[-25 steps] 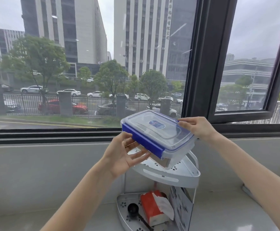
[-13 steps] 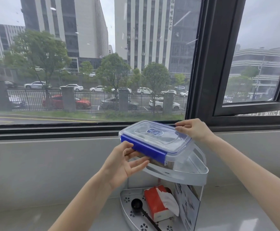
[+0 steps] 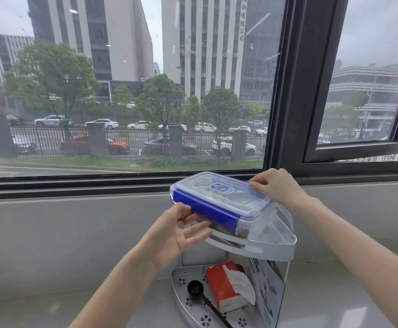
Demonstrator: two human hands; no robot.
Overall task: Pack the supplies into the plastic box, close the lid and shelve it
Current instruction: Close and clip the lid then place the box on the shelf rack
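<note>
A clear plastic box [image 3: 221, 197] with a closed lid and blue clips rests tilted on the top tier [image 3: 276, 249] of a grey corner shelf by the window. My left hand [image 3: 179, 233] holds its near left end, thumb on the blue clip and fingers spread underneath. My right hand [image 3: 276, 188] pinches the far right edge of the lid. What the box contains is hidden.
On the shelf's bottom tier [image 3: 183, 282] lie a red tissue pack [image 3: 224, 285] and a black scoop [image 3: 195, 290]. The shelf stands on a grey ledge [image 3: 51, 304] under a dark window frame [image 3: 285, 91]. An open window sash [image 3: 359, 147] hangs at the right.
Both hands have lowered the box down onto the top tier of the shelf, and the view has shifted slightly left.
</note>
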